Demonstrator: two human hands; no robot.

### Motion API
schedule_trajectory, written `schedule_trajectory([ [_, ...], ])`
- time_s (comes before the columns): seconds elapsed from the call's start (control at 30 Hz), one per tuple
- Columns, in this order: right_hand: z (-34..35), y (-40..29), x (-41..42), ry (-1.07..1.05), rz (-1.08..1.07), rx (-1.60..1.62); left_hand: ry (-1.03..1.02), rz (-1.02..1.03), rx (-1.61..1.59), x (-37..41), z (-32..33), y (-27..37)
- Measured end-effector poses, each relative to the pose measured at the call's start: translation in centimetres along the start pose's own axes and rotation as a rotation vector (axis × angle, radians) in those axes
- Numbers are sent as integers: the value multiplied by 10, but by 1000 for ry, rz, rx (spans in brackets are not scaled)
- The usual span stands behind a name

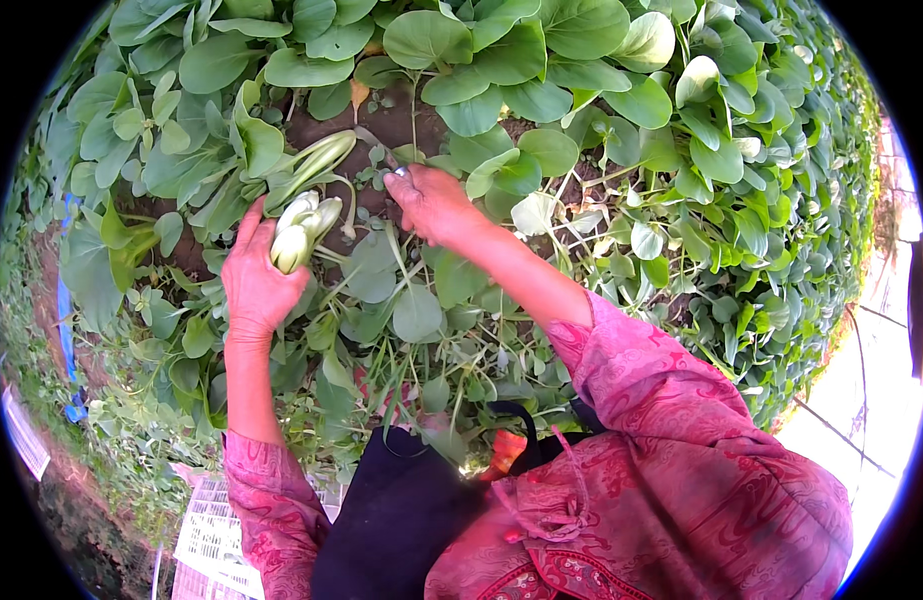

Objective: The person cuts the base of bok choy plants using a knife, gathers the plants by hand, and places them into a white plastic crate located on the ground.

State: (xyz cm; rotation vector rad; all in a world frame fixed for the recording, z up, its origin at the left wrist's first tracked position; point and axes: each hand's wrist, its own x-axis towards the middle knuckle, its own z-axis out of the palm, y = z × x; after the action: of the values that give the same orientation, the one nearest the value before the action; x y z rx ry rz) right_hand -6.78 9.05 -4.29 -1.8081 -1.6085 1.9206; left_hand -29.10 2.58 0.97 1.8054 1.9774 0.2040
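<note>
My left hand [257, 270] is closed around several cut bok choy heads [302, 229], their pale stem bases turned towards me. Just above those bases, another bok choy head [322, 159] lies tilted with its base to the upper right; I cannot tell whether my fingers grip it too. My right hand [431, 202] grips a knife whose narrow blade [377, 144] reaches up and left over bare soil [409, 124]. Most of the handle is hidden in the fist. The blade's tip is close to the base of the tilted head.
Dense leafy bok choy [574, 82] grows ahead and to the right. Weeds and loose leaves [416, 311] spread below my hands. A white plastic crate [217, 532] stands at the lower left. A blue strip [65, 300] runs along the left side.
</note>
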Motion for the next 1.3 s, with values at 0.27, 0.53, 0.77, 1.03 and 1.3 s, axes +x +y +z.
schedule_trajectory([
  [0.27, 14, -5, 8, 149, -55, -109, 8, -7, -44, 2, 0, -3],
  [0.53, 8, -30, 1, 87, 116, -37, 11, -34, -27, 2, 1, -3],
  [0.77, 10, -26, 9, 91, 156, -48, 0, -54, -10, 4, 3, -1],
  [1.03, 17, -22, -1, 70, 118, -126, -11, -47, -19, 4, 5, -11],
  [1.3, -6, -9, -37, -42, 145, 182, -150, -227, -449, -24, -65, 11],
])
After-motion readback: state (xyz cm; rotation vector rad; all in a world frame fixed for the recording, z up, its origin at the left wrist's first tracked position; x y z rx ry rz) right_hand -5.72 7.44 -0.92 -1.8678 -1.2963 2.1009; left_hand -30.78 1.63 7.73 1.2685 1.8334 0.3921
